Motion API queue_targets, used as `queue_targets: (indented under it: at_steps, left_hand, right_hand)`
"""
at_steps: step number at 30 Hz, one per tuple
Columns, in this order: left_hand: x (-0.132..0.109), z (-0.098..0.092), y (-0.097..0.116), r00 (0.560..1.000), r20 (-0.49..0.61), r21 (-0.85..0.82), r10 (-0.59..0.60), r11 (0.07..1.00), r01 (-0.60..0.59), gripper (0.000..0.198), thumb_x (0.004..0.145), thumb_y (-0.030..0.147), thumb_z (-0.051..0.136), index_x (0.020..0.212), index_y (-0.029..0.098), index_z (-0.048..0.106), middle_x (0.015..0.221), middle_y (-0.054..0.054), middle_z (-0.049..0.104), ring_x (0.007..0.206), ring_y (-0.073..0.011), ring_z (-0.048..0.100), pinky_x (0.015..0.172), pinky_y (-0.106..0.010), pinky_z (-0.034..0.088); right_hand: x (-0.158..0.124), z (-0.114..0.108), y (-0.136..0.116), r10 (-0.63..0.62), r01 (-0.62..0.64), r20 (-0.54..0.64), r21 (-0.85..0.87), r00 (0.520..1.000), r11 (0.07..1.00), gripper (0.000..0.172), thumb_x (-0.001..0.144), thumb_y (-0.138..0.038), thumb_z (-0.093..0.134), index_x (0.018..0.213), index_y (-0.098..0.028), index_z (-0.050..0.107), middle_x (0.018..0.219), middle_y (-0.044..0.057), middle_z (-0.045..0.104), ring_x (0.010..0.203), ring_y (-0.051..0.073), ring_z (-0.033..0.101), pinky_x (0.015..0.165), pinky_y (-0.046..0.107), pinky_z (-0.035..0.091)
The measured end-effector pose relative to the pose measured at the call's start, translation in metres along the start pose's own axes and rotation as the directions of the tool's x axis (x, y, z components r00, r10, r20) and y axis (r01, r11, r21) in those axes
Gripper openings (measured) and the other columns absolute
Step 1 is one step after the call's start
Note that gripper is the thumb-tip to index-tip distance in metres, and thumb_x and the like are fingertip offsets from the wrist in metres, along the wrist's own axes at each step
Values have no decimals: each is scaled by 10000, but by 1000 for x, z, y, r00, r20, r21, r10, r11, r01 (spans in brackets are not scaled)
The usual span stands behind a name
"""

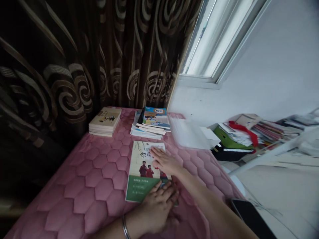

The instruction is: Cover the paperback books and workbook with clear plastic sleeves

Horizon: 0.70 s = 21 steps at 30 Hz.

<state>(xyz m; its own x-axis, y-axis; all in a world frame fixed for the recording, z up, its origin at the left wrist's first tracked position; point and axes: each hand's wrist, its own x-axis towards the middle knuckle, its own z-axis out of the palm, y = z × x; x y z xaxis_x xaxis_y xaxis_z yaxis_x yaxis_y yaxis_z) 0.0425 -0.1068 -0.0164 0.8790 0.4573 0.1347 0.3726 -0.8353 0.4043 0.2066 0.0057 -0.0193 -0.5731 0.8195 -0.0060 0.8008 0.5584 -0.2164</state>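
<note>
A book (138, 167) with a cream and green cover, Chinese lettering and children in red lies on the pink quilted surface (82, 186). My right hand (164, 161) rests flat on the upper right of its cover, fingers stretched out. Over the book's lower right corner lies my left hand (159, 201), fingers extended, with a silver bangle (125, 227) at the wrist. Neither hand grips anything that I can see. The book's lower right part is hidden beneath the hands.
Behind the book is a stack of books (156, 119), its top one blue; left of it stands a stack of cream books (106, 121). A translucent plastic folder (190, 134) lies at right, a dark phone-like object (251, 217) lower right. Patterned curtains (74, 79) hang behind.
</note>
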Motion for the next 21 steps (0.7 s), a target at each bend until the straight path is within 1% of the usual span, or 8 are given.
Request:
queue_targets:
  at_steps: [2, 5, 7, 9, 12, 15, 18, 21]
  left_hand:
    - [2, -2, 0, 999, 35, -12, -36, 999, 36, 709, 928, 525, 367, 1502, 191, 119, 1563, -91, 183, 1444, -231, 131, 1183, -413, 107]
    - [1, -8, -2, 985, 57, 0, -162, 987, 162, 642, 957, 493, 286, 1498, 177, 147, 1564, -97, 154, 1443, -224, 128, 1168, -392, 179]
    - [-6, -12, -8, 971, 35, 53, -237, 970, 235, 601, 969, 461, 263, 1495, 189, 163, 1563, -86, 156, 1443, -218, 134, 1169, -408, 175]
    - [-22, -16, -18, 957, -3, 126, -290, 949, 288, 576, 971, 434, 276, 1495, 225, 158, 1564, -62, 158, 1443, -210, 139, 1172, -424, 162]
    - [-54, -22, -34, 916, -96, 213, -390, 890, 402, 580, 970, 425, 278, 1498, 232, 134, 1570, -56, 158, 1441, -205, 151, 1163, -412, 197]
    - [-74, -30, -37, 873, -126, 236, -471, 841, 487, 574, 969, 418, 256, 1496, 212, 161, 1564, -65, 198, 1430, -219, 198, 1159, -455, 190]
    - [-63, -39, -29, 834, -111, 254, -540, 796, 550, 580, 937, 423, 329, 1462, 180, 293, 1530, -103, 301, 1388, -266, 301, 1155, -531, 135]
    - [-29, -43, -25, 812, -185, 285, -554, 760, 584, 572, 887, 476, 419, 1350, 144, 471, 1385, -153, 497, 1288, -310, 429, 1152, -556, 101]
  right_hand:
    - [-2, -2, 16, 77, -77, -17, -17, 997, 997, 559, 984, -449, 256, 1487, -209, 219, 1551, 57, 165, 1434, 184, 120, 1180, 443, 104]
    - [-1, 0, 24, 80, -81, -36, -25, 996, 996, 568, 980, -474, 241, 1488, -221, 215, 1552, 51, 165, 1433, 182, 126, 1177, 438, 111]
    - [0, 2, 23, 74, -75, -39, -29, 996, 997, 575, 978, -486, 236, 1488, -220, 218, 1555, 50, 158, 1434, 183, 124, 1176, 434, 112]
    - [0, 3, 22, 70, -71, -35, -32, 997, 997, 585, 977, -496, 226, 1488, -212, 220, 1556, 53, 157, 1435, 181, 122, 1175, 430, 111]
    - [0, 2, 21, 74, -75, -29, -28, 997, 997, 598, 972, -514, 226, 1487, -209, 226, 1558, 50, 156, 1435, 183, 122, 1175, 428, 114]
    - [0, 1, 18, 84, -84, -48, -11, 995, 996, 600, 971, -506, 242, 1478, -186, 262, 1555, 61, 190, 1435, 191, 138, 1177, 431, 118]
    - [-3, 2, 6, 130, -132, -152, -2, 980, 991, 550, 967, -449, 300, 1422, -153, 390, 1534, 93, 272, 1423, 223, 202, 1169, 446, 167]
    - [-10, 5, -11, 234, -236, -283, 28, 930, 971, 477, 944, -372, 357, 1329, -137, 511, 1499, 126, 336, 1380, 282, 293, 1123, 479, 279]
